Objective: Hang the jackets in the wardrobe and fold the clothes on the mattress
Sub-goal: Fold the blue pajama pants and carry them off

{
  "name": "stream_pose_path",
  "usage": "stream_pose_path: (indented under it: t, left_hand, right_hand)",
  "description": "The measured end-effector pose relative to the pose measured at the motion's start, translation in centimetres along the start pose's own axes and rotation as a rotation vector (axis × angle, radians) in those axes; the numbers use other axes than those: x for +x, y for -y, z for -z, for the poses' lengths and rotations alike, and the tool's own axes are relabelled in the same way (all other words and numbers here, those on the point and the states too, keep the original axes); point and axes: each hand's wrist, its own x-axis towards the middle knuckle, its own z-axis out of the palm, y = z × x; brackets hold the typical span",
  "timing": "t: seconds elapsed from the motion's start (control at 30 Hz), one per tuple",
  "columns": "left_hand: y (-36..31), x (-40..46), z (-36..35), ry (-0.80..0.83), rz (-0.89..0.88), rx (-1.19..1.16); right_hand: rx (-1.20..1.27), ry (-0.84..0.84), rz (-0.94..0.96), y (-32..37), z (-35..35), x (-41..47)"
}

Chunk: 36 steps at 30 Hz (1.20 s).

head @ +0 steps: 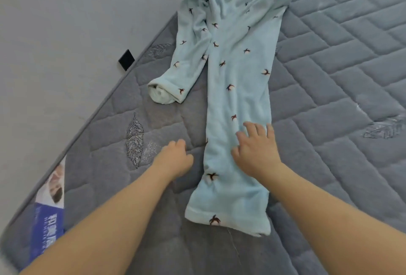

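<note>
Light blue fleece pyjama trousers [237,81] with small dark prints lie on the grey quilted mattress [329,90]. One leg runs straight toward me, its hem near the bottom of the view. The other leg bends off to the left and ends in an open cuff. My right hand [257,149] lies on the straight leg with its fingers spread and flat. My left hand [175,158] hovers over the mattress just left of that leg, fingers loosely curled and holding nothing.
A pale wall [66,32] borders the mattress along its left edge, with a black square plate [126,60] on it. A blue and white label [49,208] sits on the mattress's near left side.
</note>
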Motion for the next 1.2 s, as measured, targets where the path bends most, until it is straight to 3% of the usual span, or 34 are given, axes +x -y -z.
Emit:
stream_pose_path:
  t: [0.13,0.23,0.33,0.43,0.53,0.7,1.03,1.1,1.2]
  left_hand:
    - [2.4,6.8,4.2,-0.268,0.137,-0.328]
    - [2.9,13.4,5.1,-0.393,0.184,-0.548]
    - [2.6,18.4,4.7,-0.416,0.164,-0.325]
    - [2.0,18.8,3.6,-0.631,-0.084,-0.103]
    - [2.7,13.0,-0.2,-0.695,-0.219,-0.144]
    - [5.2,8.8,-8.4,-0.766,-0.235,0.084]
    - [5.1,9.8,-8.4,-0.814,-0.231,0.097]
    - [5.0,9.4,-8.2,-0.795,-0.216,0.135]
    - [3.9,8.5,-7.4,-0.723,-0.155,0.181]
  right_hand:
    - [0.061,0.079,0.006,3.4,-5.0,4.8]
    - [-0.01,-0.031,-0.024,2.9,-9.7,5.9]
    - [0.013,-0.09,-0.02,3.2,-11.2,6.3]
    - [0.059,-0.146,-0.021,3.3,-11.0,6.5]
    - [0.054,-0.146,-0.005,2.9,-11.1,6.4]
    - [0.061,-0.161,0.015,2.9,-11.3,6.6]
    - [0.14,-0.192,0.001,2.8,-11.0,6.2]
    - [0.212,-0.236,-0.111,3.1,-10.6,5.2]
    - [0.349,-0.256,-0.523,2.2,-9.7,1.4]
